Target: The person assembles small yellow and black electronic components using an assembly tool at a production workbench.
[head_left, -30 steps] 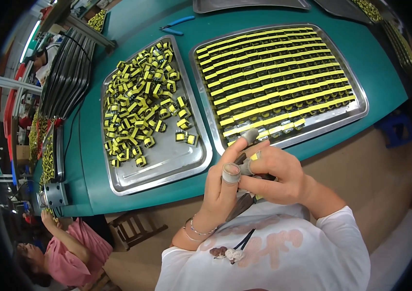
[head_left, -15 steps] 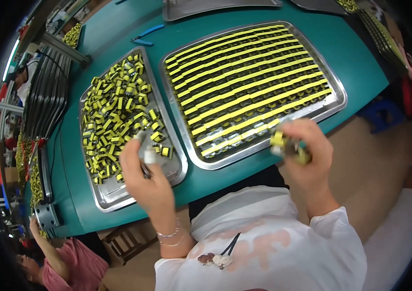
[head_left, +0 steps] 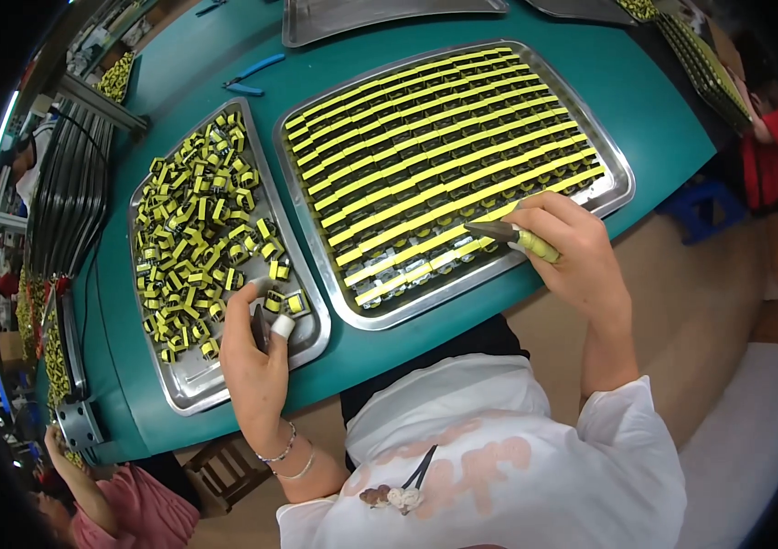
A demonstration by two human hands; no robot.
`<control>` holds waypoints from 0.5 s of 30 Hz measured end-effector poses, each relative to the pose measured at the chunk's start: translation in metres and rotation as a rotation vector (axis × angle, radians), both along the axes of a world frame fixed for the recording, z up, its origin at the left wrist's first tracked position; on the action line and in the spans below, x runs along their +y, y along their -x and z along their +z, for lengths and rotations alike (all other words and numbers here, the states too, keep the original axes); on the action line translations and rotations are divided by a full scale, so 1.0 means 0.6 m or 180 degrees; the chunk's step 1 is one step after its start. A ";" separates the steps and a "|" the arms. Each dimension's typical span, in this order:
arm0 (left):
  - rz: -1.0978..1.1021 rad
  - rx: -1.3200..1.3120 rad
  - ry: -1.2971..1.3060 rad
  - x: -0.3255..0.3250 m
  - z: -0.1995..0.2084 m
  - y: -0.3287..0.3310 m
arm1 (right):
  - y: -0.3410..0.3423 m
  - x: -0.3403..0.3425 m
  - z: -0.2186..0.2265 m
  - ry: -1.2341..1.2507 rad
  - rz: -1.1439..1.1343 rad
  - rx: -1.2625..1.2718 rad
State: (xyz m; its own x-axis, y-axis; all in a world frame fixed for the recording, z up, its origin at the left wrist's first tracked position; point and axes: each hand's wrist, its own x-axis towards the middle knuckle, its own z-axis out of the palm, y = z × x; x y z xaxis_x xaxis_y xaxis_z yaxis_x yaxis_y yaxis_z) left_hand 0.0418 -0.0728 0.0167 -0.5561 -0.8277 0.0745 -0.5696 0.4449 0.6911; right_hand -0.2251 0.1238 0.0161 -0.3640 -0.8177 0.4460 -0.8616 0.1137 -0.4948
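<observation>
My right hand [head_left: 581, 261] grips a pointed tool [head_left: 533, 243] with a dark tip and a yellow-wrapped handle. The tip lies over the near right part of a metal tray [head_left: 376, 322], where small yellow-and-black coil parts [head_left: 434, 169] stand in close rows. Over the near right corner of a second metal tray [head_left: 197, 403] is my left hand [head_left: 256, 375]. Its thumb wears a white fingertip cover and another finger a grey one. Something dark shows between thumb and fingers, too hidden to name. Loose coil parts [head_left: 192, 229] lie heaped beside that hand.
Blue-handled cutters [head_left: 254, 73] lie on the green table [head_left: 215, 78] behind the trays. Another metal tray [head_left: 389, 20] stands at the far edge. A blue stool [head_left: 704, 210] is at the right. A person in pink [head_left: 137, 508] sits at the lower left.
My right hand has moved left and up, over the rows, and the tool now points leftward. My left hand has lowered slightly beside the loose parts. The whole view has shifted a little.
</observation>
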 end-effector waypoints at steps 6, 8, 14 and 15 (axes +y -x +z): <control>-0.0259 -0.0105 0.0341 -0.015 -0.019 -0.022 | 0.003 0.008 0.008 -0.0086 0.0170 -0.0034; -0.0189 -0.0141 0.0288 -0.013 -0.020 -0.021 | 0.000 0.007 0.008 -0.0026 0.0102 -0.0053; 0.0330 0.2679 -0.1100 0.002 -0.005 -0.021 | -0.020 0.004 0.012 0.0748 -0.0211 -0.0768; 0.0213 0.2901 -0.1391 0.012 0.000 -0.015 | -0.025 0.009 0.021 0.0540 -0.0089 -0.0988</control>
